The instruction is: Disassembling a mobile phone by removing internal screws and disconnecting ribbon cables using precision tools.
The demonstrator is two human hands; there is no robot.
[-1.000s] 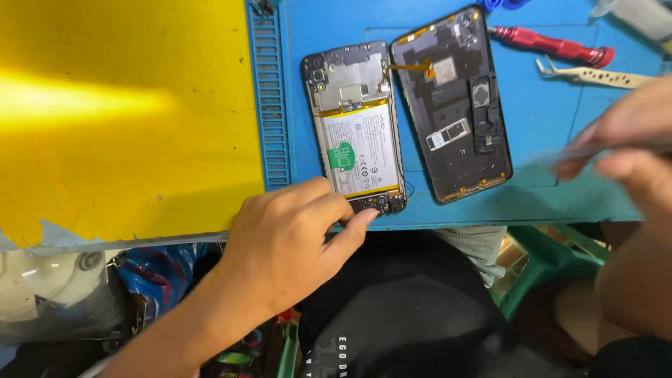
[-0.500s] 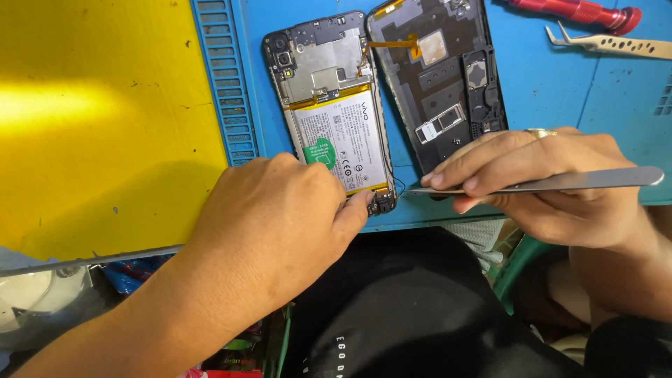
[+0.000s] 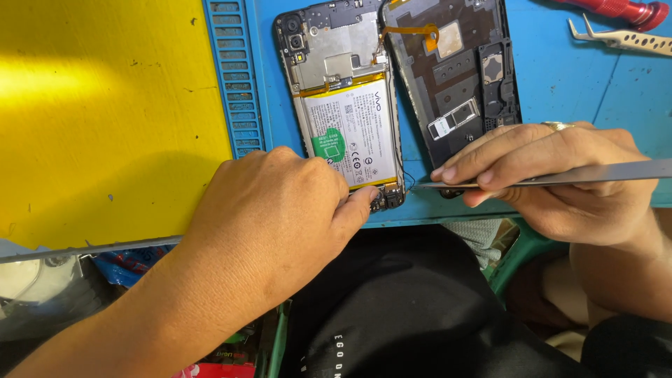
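The opened black smartphone with its white battery exposed (image 3: 346,112) lies on the blue rubber work mat (image 3: 560,77) at the bench's near edge. The left hand (image 3: 280,217) curls closed, fingertips pinning the phone's bottom corner to steady it, while the right hand (image 3: 560,175) pinches slim steel tweezers (image 3: 560,176), tip aimed at that corner.

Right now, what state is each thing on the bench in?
Opened phone: back off, battery showing, flat on mat.
Back cover: detached, inside up.
Left hand: gripping the phone's lower end.
Right hand: pinching tweezers, tip at the phone's bottom edge.
Spare tweezers: lying unused.
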